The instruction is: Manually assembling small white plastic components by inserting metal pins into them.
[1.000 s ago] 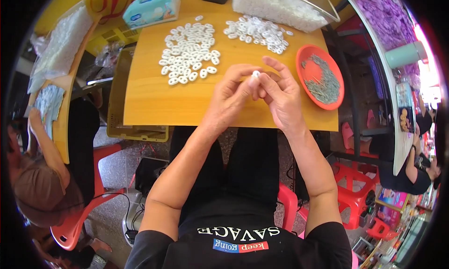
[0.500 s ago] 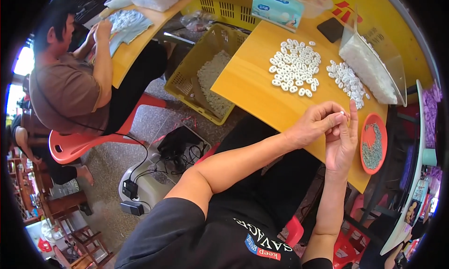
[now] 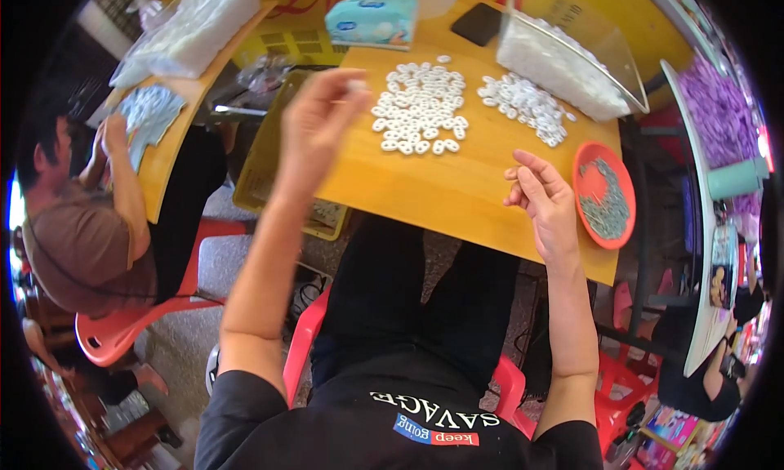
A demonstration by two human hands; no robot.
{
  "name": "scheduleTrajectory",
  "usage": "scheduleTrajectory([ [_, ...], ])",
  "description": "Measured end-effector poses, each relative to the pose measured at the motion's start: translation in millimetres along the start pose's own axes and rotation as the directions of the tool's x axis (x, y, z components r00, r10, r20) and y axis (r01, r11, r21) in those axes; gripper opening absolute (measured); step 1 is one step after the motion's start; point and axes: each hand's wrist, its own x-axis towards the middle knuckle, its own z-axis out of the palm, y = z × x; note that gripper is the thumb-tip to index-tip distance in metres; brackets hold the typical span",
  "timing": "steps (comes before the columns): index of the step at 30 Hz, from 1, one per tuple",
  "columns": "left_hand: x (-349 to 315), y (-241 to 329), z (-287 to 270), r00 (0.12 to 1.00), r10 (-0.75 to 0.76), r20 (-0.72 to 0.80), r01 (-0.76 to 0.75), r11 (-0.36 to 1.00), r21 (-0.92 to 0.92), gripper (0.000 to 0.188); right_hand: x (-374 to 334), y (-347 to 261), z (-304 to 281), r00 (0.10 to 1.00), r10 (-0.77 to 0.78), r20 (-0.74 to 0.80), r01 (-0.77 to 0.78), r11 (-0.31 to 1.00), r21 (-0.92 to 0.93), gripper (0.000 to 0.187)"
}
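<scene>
Wooden bench (image 3: 441,184) is spreading below; my left fingers (image 3: 335,79) are pinching a white piece (image 3: 357,85), likely light, stiff, best gripped edgewise; right fingers (image 3: 541,166) are hanging half-curled, hold unclear.

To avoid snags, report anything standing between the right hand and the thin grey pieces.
Only the left rim of the red plate; nothing else visible stands between the right hand and the thin grey pieces.

Yellowish table (image 3: 425,180): white ovals (image 3: 418,104), heaped white pieces (image 3: 527,108), clear bin (image 3: 574,57), orange dish (image 3: 582,180), tissue pack (image 3: 370,25), perhaps a phone (image 3: 477,23).
</scene>
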Motion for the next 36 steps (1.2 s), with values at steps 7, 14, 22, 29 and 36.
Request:
scheduleTrajectory([
  [7, 28, -53, -104, 0.992, 0.068, -0.103, 0.025, 0.712, 0.702, 0.033, 23, -2, -21, 0.975, -0.201, -0.097, 0.124, 0.850, -0.513, 0.019],
  [14, -2, -17, 15, 0.991, 0.096, 0.096, -0.127, 0.911, 0.393, 0.026, 79, 8, -43, 0.838, -0.532, 0.122, 0.294, 0.250, -0.923, 0.014],
  [22, -46, -35, 134, 0.916, -0.182, 0.357, 0.231, 0.968, -0.100, 0.024, 98, 13, -44, 0.870, -0.454, 0.191, 0.197, -0.035, -0.980, 0.011],
  [29, -54, -56, 135, 0.909, -0.273, 0.315, 0.395, 0.809, -0.435, 0.021, 83, 18, -31, 0.686, -0.534, 0.495, 0.535, -0.091, -0.840, 0.003],
  [36, -54, -56, 138, 0.912, -0.256, 0.319, 0.376, 0.833, -0.407, 0.024, 73, 22, -33, 0.783, -0.573, 0.242, 0.453, 0.259, -0.853, 0.007],
])
